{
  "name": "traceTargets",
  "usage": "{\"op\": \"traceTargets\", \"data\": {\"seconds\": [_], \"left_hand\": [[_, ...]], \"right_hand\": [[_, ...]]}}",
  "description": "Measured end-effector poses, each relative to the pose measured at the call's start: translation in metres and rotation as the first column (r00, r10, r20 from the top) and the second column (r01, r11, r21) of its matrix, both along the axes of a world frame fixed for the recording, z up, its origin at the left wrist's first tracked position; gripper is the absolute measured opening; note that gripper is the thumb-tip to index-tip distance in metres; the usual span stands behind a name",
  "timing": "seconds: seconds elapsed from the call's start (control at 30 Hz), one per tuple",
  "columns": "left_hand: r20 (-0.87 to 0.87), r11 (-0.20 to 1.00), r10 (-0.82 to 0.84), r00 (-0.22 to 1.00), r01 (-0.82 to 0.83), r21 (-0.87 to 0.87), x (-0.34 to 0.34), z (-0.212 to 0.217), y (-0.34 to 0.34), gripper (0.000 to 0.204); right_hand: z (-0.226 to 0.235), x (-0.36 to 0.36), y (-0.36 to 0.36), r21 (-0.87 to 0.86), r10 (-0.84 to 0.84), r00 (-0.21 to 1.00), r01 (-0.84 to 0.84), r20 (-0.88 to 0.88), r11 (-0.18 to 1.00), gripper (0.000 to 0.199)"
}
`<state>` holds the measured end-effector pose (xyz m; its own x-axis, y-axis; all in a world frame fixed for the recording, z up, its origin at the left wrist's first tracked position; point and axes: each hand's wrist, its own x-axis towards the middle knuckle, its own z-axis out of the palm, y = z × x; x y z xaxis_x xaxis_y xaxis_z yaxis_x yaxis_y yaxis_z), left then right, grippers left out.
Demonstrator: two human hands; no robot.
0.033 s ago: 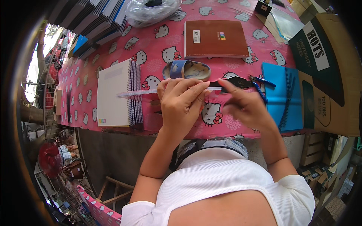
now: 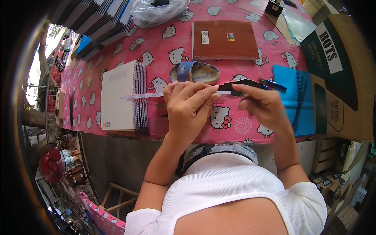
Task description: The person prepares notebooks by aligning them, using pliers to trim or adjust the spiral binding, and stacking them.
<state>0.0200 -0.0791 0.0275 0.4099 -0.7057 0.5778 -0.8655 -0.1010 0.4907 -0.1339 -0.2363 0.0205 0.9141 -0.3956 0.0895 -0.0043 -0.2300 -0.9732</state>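
Observation:
My left hand (image 2: 190,105) is closed around a thin notebook (image 2: 143,96), seen edge-on, whose pale, finely ridged edge sticks out to the left. A short white end shows right of the fingers. My right hand (image 2: 264,105) is slightly blurred; its index finger stretches toward a long black object (image 2: 250,85) just beyond the notebook's right end. Whether the finger touches it cannot be told, and no held thing shows in that hand. Beyond my left hand lies a blue patterned slide sandal (image 2: 194,73). Blue-handled pliers (image 2: 275,84) lie right of the black object.
Coil-bound notebooks with a white cover (image 2: 117,98) lie left; blue notebooks (image 2: 305,113) with dark coils lie right, beside an open cardboard box (image 2: 340,78). A brown notebook (image 2: 223,39), a plastic bag (image 2: 156,13) and stacked notebooks (image 2: 94,19) occupy the far side of the pink-covered table (image 2: 160,43).
My right hand has shifted slightly to the right, its index finger now pointing more leftward. My left hand and the notebook stay in place.

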Motion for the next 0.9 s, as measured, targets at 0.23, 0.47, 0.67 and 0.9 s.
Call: {"op": "traceTargets", "data": {"seconds": [0.23,0.47,0.67,0.9], "left_hand": [[0.04,0.997,-0.066,0.997,0.068,-0.048,-0.012,-0.011,0.026,0.027],[0.111,0.992,-0.128,0.986,0.128,0.007,-0.025,-0.027,0.054,0.033],[0.118,0.992,-0.113,0.987,0.12,-0.05,-0.02,-0.023,0.046,0.03],[0.101,0.991,-0.066,0.993,0.076,-0.108,-0.012,-0.013,0.023,0.026]], "right_hand": [[0.025,0.006,-0.006,-0.349,0.149,0.988,-0.131,0.025,0.928,0.025],[0.026,0.01,-0.004,-0.311,0.351,0.935,-0.351,-0.06,0.883,0.029],[0.024,0.014,-0.001,-0.332,0.303,0.953,-0.28,0.019,0.901,0.028],[0.043,0.007,-0.006,-0.433,0.271,0.953,-0.302,-0.133,0.849,0.024]]}}
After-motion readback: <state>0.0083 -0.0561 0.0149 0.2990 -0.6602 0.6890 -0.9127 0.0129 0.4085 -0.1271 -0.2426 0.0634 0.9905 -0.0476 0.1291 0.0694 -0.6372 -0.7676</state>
